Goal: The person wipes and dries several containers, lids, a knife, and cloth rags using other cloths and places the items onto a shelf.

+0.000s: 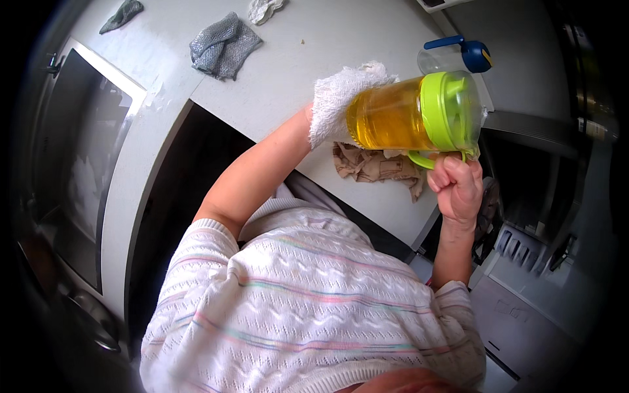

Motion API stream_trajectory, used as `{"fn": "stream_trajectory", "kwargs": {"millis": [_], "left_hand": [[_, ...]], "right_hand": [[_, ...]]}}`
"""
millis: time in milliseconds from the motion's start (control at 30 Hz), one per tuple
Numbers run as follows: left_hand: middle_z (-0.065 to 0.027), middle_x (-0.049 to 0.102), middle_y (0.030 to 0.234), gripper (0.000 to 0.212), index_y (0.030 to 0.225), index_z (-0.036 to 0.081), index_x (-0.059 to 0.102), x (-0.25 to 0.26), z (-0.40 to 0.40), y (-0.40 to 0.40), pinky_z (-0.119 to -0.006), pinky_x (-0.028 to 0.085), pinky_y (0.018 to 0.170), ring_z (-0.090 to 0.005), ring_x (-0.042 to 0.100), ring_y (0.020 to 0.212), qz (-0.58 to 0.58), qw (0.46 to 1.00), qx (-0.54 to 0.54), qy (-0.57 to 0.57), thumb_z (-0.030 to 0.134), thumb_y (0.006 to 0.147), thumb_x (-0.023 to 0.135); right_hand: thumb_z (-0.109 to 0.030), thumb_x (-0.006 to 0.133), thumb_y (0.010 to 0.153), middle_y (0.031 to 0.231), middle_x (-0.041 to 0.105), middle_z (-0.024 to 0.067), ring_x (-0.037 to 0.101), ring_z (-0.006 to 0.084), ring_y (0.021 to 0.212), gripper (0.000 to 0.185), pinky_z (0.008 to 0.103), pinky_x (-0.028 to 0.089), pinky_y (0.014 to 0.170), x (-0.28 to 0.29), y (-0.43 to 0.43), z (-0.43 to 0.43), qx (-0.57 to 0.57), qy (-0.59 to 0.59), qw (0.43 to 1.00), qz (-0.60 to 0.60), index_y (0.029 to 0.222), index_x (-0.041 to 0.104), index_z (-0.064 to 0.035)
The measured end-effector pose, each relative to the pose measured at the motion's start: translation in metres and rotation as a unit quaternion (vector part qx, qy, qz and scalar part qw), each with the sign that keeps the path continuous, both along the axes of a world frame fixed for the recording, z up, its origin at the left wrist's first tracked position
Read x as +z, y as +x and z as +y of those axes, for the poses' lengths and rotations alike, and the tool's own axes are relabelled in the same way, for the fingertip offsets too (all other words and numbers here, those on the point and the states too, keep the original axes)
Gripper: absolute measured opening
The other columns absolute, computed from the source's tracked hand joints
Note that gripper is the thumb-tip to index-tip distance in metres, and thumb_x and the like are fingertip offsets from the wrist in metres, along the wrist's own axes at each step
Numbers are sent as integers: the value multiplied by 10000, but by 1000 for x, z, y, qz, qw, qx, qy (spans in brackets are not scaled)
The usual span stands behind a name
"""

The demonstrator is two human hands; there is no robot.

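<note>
My right hand [456, 182] is closed around the green handle of a clear oil jug [393, 115], which is held up sideways over the counter with yellow oil inside and a lime-green lid at the right. A white terry cloth [339, 100] covers my left hand, which lies against the jug's base; the fingers are hidden beneath the cloth and behind the jug. Below the jug, a crumpled brown patterned cloth [378, 167] lies on the counter.
On the light counter [280, 69] are a grey mesh cloth [225, 46], a dark green cloth [121, 15] and a crumpled white cloth [264, 10]. Beyond the jug is a clear jug with a blue lid [474, 55]. A sink [73, 162] is at the left.
</note>
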State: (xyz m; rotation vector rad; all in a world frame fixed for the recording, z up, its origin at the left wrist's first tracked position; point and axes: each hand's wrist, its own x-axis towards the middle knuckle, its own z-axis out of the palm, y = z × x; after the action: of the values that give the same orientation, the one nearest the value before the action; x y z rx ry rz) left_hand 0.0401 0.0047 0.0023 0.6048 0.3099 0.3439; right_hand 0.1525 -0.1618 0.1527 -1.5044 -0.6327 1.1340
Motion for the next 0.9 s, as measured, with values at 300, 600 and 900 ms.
{"fn": "stream_trajectory", "kwargs": {"millis": [300, 600, 900], "left_hand": [[-64, 629, 986, 226, 1045, 59, 586, -19, -22, 9, -296, 537, 744, -153, 629, 851, -172, 982, 35, -70, 95, 828, 638], [-72, 627, 983, 209, 1075, 47, 563, -7, -41, 5, -273, 511, 815, -152, 620, 879, -250, 911, -143, -294, 99, 873, 572], [-79, 625, 985, 208, 1084, 38, 554, -6, -29, -22, -266, 499, 833, -157, 618, 885, -64, 998, 23, -16, 102, 886, 551]], "right_hand": [[-78, 510, 822, 577, 404, -15, 368, 81, 506, 202, 248, 341, 468, -9, 1, 0, 26, 32, 998, 39, 1016, 565, -64], [45, 556, 777, 651, 556, 35, 473, 97, 519, 72, 238, 373, 481, -5, -7, 8, 34, 66, 997, -27, 758, 606, -3], [-67, 606, 831, 637, 561, 36, 464, 86, 503, 68, 234, 355, 473, -20, 4, 2, 86, 38, 990, -101, 806, 625, -6]]}}
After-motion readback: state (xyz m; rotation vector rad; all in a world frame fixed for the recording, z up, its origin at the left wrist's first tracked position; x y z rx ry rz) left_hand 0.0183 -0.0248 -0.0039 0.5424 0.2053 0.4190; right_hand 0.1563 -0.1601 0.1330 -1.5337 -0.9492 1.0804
